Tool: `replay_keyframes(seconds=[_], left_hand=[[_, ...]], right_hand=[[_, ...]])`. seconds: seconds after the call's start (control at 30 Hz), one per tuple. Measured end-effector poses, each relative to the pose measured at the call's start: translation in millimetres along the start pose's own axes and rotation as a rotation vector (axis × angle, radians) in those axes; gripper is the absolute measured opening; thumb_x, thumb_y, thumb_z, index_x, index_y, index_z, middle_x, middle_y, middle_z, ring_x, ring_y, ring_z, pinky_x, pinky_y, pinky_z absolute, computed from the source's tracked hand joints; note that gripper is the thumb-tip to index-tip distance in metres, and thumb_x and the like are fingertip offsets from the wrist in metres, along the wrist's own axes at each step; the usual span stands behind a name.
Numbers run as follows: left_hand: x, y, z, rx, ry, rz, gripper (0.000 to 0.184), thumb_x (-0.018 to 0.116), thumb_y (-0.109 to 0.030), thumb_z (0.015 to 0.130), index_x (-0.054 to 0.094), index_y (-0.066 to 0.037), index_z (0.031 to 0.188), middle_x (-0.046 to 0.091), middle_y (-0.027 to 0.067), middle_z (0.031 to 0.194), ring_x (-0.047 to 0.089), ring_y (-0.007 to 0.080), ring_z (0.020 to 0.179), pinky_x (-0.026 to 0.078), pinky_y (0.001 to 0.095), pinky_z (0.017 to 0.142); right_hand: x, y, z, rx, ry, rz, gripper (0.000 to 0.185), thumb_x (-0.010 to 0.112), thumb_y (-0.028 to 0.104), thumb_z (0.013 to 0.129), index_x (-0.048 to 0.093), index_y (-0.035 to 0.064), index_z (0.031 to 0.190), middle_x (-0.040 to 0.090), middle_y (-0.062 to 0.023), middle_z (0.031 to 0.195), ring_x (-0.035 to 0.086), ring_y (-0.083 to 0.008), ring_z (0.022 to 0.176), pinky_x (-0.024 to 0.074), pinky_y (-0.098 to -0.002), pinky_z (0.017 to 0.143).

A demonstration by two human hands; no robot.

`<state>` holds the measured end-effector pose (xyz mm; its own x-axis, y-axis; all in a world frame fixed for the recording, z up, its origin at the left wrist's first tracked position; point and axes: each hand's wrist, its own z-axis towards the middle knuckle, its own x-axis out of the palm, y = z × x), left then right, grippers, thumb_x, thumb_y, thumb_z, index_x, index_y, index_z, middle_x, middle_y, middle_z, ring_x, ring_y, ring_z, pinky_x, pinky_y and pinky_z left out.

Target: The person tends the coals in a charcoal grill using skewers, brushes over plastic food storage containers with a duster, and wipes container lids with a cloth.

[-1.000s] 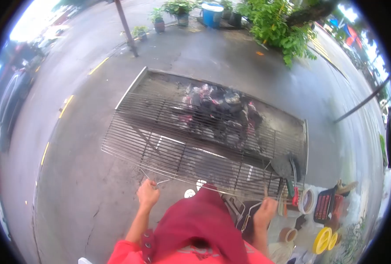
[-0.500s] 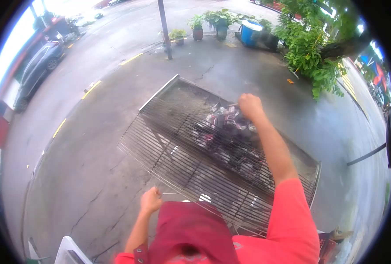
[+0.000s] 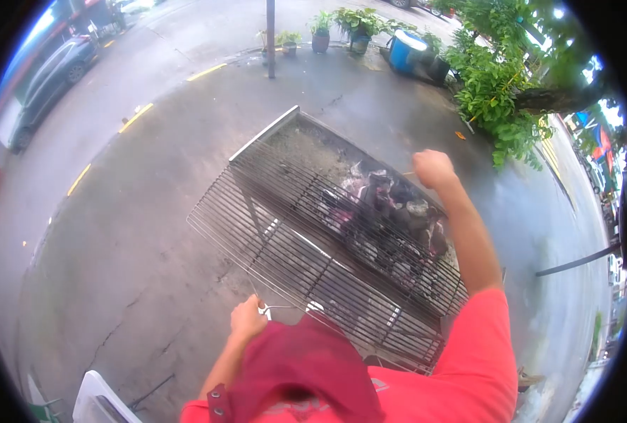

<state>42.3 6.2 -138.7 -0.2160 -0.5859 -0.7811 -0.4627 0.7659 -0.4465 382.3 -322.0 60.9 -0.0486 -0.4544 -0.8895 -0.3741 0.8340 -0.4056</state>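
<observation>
The wire rack lies partly over the grill trough and partly off its near side, so it covers the near coals and leaves those along the trough's far wall bare. The charcoal is heaped around the trough's middle and towards its right end, with ashy grey patches; it looks lit but unevenly spread, the trough's left end holding mostly ash. The rack's long axis runs roughly parallel to the trough's, from far left to near right, and its wire handle points from the trough towards the person. At the trough's near side, the left hand has its fingers closed around this handle. Above the trough's far edge, the right hand is curled around what looks like a thin stick, mostly hidden, its tip towards the coals.
</observation>
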Motion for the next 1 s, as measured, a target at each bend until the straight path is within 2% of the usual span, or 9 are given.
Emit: replay_keyframes(seconds=[0.13,0.23,0.3,0.4,0.5,0.73,0.83,0.93,1.0], left_hand=[[-5,-4,3,-0.012,0.035,-0.002,0.022,0.062,-0.012,0.068,0.061,-0.01,0.09,0.065,0.0192,0.081,0.062,0.0379,0.082,0.047,0.047,0.073],[-6,-6,6,-0.016,0.033,-0.009,0.022,0.063,-0.012,0.068,0.06,-0.01,0.089,0.065,0.0189,0.081,0.062,0.0377,0.082,0.047,0.0465,0.072],[-5,-3,5,0.005,0.041,-0.001,0.022,0.063,-0.012,0.068,0.06,-0.009,0.089,0.065,0.0186,0.08,0.062,0.0375,0.082,0.047,0.0461,0.072],[2,3,4,0.035,0.049,0.001,0.023,0.063,-0.012,0.067,0.059,-0.009,0.09,0.065,0.0182,0.08,0.062,0.0373,0.082,0.047,0.0458,0.072],[3,6,9,0.041,0.027,0.01,0.025,0.063,-0.011,0.067,0.059,-0.009,0.091,0.065,0.0181,0.08,0.062,0.0372,0.081,0.047,0.046,0.072],[-1,-2,5,0.027,0.021,-0.005,0.024,0.063,-0.011,0.067,0.058,-0.009,0.091,0.065,0.0189,0.079,0.062,0.0379,0.08,0.047,0.0467,0.071],[0,0,6,0.009,0.02,0.003,0.024,0.063,-0.011,0.068,0.058,-0.009,0.091,0.064,0.0191,0.079,0.062,0.0383,0.08,0.046,0.0471,0.071],[4,2,7,0.007,0.036,0.0,0.024,0.063,-0.011,0.068,0.058,-0.008,0.091,0.064,0.0193,0.078,0.062,0.0387,0.08,0.046,0.0477,0.071],[3,2,9,0.025,0.034,0.002,0.024,0.063,-0.011,0.068,0.058,-0.008,0.091,0.064,0.0194,0.078,0.061,0.0391,0.08,0.046,0.048,0.071]], right_hand=[[-5,-22,-70,0.143,-0.058,0.073,0.014,0.054,0.008,0.075,0.068,0.005,0.074,0.067,-0.0181,0.082,0.065,-0.0338,0.082,0.0526,-0.0427,0.071],[-1,-27,-82,0.215,-0.139,0.181,0.014,0.053,0.008,0.076,0.067,0.0052,0.076,0.066,-0.0182,0.087,0.064,-0.0345,0.083,0.0521,-0.043,0.072],[35,-18,-40,0.15,-0.436,0.313,0.015,0.053,0.008,0.077,0.067,0.0051,0.078,0.066,-0.0182,0.092,0.064,-0.0347,0.085,0.0515,-0.0436,0.074],[69,10,31,0.148,-0.277,0.269,0.018,0.051,0.01,0.079,0.069,0.0054,0.083,0.066,-0.0173,0.095,0.065,-0.0329,0.088,0.0524,-0.0418,0.075],[60,18,59,0.139,-0.179,0.227,0.02,0.05,0.011,0.08,0.069,0.0053,0.085,0.067,-0.0167,0.095,0.066,-0.0319,0.09,0.0533,-0.0405,0.075],[44,-10,20,0.078,-0.034,0.09,0.018,0.053,0.011,0.078,0.069,0.0053,0.082,0.067,-0.0173,0.091,0.066,-0.0324,0.087,0.0532,-0.0414,0.074],[22,-19,-23,0.145,0.056,0.176,0.017,0.053,0.011,0.077,0.068,0.0047,0.083,0.067,-0.0176,0.091,0.066,-0.0326,0.087,0.0528,-0.0417,0.074],[41,-17,-10,0.144,-0.248,0.215,0.018,0.052,0.009,0.078,0.068,0.0038,0.083,0.067,-0.0179,0.091,0.065,-0.0329,0.088,0.0527,-0.0415,0.074],[74,-12,24,0.123,-0.249,0.193,0.017,0.052,0.008,0.077,0.068,0.0035,0.083,0.067,-0.0178,0.091,0.065,-0.0328,0.088,0.0527,-0.0417,0.074]])
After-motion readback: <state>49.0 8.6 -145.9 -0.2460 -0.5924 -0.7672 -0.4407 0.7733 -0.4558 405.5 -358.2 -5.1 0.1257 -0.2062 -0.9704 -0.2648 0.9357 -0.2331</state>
